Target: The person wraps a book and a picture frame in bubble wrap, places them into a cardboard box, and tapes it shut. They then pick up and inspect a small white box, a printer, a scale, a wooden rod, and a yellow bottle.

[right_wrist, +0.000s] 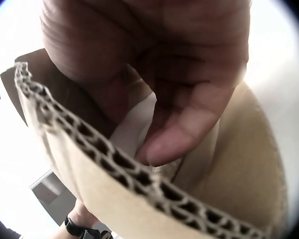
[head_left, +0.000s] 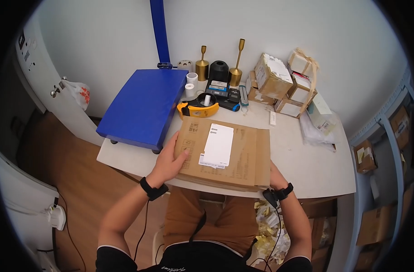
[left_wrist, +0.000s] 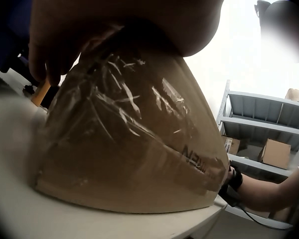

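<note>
A brown cardboard box (head_left: 243,152) with a white label (head_left: 219,144) lies near the table's front edge. My left hand (head_left: 167,159) grips its left end, thumb on the top face. In the left wrist view, shiny clear tape (left_wrist: 119,107) covers that end. My right hand (head_left: 276,177) is at the box's right end. In the right wrist view this end is open, with a torn corrugated edge (right_wrist: 107,154), and my fingers reach inside. Something white (right_wrist: 137,122) shows between thumb and fingers; I cannot tell whether they pinch it.
Left of the box stands a blue platform scale (head_left: 143,106). Behind it are a yellow tape dispenser (head_left: 198,109), gold candlesticks (head_left: 235,75), a black device (head_left: 218,86) and stacked worn boxes (head_left: 274,77). A shelf rack (head_left: 388,140) stands at right; crumpled paper (head_left: 270,231) lies below the table.
</note>
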`<state>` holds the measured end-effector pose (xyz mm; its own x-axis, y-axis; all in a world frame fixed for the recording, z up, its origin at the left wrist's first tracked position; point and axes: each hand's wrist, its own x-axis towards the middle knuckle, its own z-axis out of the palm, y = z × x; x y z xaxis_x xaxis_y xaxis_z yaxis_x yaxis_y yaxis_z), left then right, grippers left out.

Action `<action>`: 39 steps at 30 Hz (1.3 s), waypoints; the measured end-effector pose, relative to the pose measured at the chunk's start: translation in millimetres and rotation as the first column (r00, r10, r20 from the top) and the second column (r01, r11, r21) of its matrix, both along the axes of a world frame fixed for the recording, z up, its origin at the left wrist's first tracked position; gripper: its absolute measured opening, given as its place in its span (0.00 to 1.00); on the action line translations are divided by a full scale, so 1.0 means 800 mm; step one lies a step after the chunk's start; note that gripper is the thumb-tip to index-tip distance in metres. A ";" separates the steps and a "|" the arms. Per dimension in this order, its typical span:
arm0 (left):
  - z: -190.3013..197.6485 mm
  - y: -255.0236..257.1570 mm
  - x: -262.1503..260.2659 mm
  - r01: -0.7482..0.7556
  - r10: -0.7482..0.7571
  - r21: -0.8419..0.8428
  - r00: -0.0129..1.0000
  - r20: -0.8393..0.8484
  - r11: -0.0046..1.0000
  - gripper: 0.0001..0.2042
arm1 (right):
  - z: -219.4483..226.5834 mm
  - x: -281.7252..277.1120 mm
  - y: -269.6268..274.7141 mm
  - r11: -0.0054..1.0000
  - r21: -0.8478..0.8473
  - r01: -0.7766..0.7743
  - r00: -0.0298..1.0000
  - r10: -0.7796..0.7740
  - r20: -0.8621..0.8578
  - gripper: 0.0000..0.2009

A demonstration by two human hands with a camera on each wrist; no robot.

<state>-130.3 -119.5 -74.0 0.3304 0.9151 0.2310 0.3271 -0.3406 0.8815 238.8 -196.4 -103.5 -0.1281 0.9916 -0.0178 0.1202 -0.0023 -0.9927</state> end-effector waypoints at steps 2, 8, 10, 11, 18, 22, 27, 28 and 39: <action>-0.001 -0.004 -0.002 -0.068 0.087 0.169 0.990 -0.113 0.983 0.32 | 0.002 0.004 -0.011 0.999 -0.047 -0.005 0.996 0.001 -0.084 0.17; 0.043 -0.057 0.028 0.203 0.192 0.632 0.845 -0.499 0.748 0.34 | 0.002 0.008 -0.040 0.990 -0.141 -0.010 0.978 -0.020 -0.208 0.15; 0.041 -0.074 0.054 0.333 0.109 0.625 0.821 -0.560 0.706 0.34 | 0.009 0.003 -0.043 0.978 -0.208 0.020 0.949 -0.084 -0.304 0.15; 0.041 -0.080 0.068 0.342 0.104 0.627 0.820 -0.563 0.700 0.34 | 0.013 -0.002 -0.043 0.979 -0.204 0.029 0.947 -0.093 -0.308 0.15; 0.041 -0.117 0.164 0.375 -0.015 0.584 0.849 -0.527 0.720 0.36 | 0.028 -0.027 -0.059 0.964 -0.266 -0.011 0.940 -0.081 -0.332 0.16; 0.029 -0.118 0.179 0.376 0.024 0.597 0.833 -0.553 0.709 0.35 | 0.035 -0.036 -0.074 0.974 -0.222 -0.046 0.957 -0.021 -0.290 0.15; 0.048 -0.106 0.155 0.334 0.097 0.695 0.859 -0.503 0.637 0.28 | 0.052 -0.024 -0.089 0.990 -0.135 0.035 0.977 -0.062 -0.205 0.14; 0.061 -0.103 0.148 0.274 0.094 0.724 0.901 -0.423 0.634 0.26 | 0.049 -0.014 -0.088 0.988 -0.111 0.109 0.965 -0.132 -0.226 0.13; 0.175 -0.084 0.089 0.055 -0.154 0.302 0.936 0.315 0.952 0.15 | 0.128 0.008 -0.065 0.822 0.356 0.444 0.894 -0.379 -0.239 0.19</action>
